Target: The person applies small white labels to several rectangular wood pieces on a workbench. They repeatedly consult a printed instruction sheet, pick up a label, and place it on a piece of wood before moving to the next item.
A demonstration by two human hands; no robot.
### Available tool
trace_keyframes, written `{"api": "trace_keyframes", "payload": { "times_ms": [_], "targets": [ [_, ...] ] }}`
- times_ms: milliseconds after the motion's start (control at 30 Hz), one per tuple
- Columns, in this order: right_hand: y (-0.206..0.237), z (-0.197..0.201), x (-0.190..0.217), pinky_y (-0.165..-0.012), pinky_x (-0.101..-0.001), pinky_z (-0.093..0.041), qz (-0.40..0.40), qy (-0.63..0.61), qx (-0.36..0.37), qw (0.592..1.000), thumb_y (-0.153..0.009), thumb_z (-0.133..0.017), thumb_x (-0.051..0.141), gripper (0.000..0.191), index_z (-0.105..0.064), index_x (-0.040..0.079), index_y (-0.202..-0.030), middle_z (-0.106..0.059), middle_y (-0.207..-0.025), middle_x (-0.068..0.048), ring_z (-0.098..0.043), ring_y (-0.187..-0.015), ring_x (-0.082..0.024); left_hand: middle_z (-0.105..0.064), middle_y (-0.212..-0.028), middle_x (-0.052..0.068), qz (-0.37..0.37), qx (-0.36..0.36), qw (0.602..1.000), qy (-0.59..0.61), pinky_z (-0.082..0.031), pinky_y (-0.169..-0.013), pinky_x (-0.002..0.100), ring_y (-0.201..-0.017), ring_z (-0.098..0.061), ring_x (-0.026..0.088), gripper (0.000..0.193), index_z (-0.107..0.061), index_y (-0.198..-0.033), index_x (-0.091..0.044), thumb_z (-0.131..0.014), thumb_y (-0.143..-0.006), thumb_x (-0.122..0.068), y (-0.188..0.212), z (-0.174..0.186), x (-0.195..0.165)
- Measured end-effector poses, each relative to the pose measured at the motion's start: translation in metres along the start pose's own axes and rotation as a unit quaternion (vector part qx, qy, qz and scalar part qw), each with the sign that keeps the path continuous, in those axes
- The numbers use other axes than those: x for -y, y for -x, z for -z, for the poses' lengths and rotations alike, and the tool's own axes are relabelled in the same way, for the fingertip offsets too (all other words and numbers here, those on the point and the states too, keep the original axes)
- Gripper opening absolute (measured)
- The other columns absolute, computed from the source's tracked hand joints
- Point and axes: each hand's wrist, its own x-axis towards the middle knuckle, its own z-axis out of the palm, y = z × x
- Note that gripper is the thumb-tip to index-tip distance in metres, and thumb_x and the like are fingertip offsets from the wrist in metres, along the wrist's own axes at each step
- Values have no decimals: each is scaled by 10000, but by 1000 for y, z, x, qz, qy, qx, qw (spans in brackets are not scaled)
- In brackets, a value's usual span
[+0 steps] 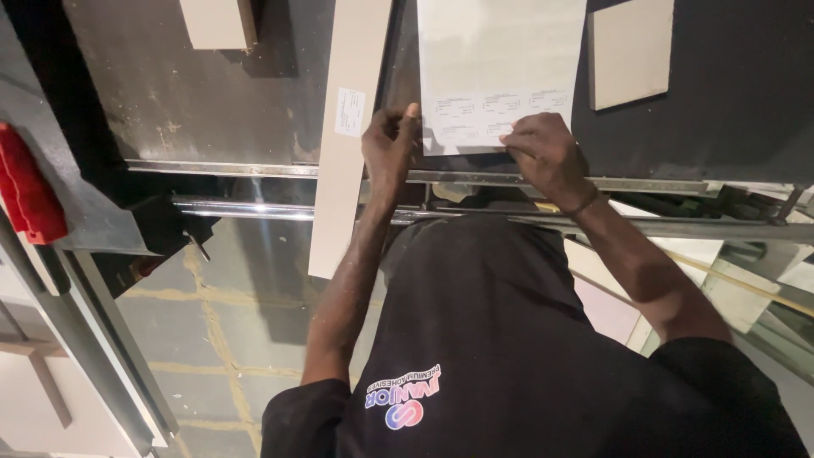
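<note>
A pale beige rectangular board [500, 59] lies on the dark machine table [729, 110], with small white labels near its front edge. My left hand [388, 146] grips the board's near left corner, thumb on top. My right hand [547, 153] rests on the near edge, fingertips pressing on the labels. A long narrow beige strip [349, 170] lies just left of my left hand and overhangs the table's front edge.
Metal rails [254, 208] run along the table's front edge. Smaller beige offcuts lie at the back left [219, 21] and back right [632, 51]. A red part [27, 191] sits on a grey frame at left. Pale panels [729, 288] lean lower right. Concrete floor [220, 331] lies below.
</note>
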Motion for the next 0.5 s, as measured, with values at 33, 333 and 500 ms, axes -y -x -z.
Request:
{"api": "trace_keyframes", "payload": {
  "times_ms": [33, 333, 500],
  "targets": [
    [-1, 2, 2, -882, -400, -518, 6, 13, 6, 1000, -832, -843, -54, 224, -766, 65, -1005, -683, -1008, -85, -648, -1014, -277, -754, -831, 122, 12, 11, 1000, -11, -499, -506, 273, -619, -653, 138, 389, -711, -1107, 59, -745, -972, -304, -2, -2, 0],
    [-40, -12, 10, -969, -416, -417, 20, 7, 11, 1000, -906, -876, 86, 193, -774, 81, -1070, -696, -1020, -35, -630, -1033, -231, -786, -1066, 178, -18, 181, 977, 111, -641, -790, 320, -923, -765, 194, 465, -593, -1339, 84, -748, -926, -65, -24, -22, 17],
    [-88, -37, -6, -932, -419, -409, 69, 9, 23, 997, -817, -883, 114, 334, -775, 52, -1127, -701, -1077, -75, -623, -1021, -260, -760, -1034, 162, -18, 164, 982, 88, -608, -734, 319, -884, -719, 179, 484, -593, -1341, 76, -740, -899, -58, -22, -23, 14]
  ]
}}
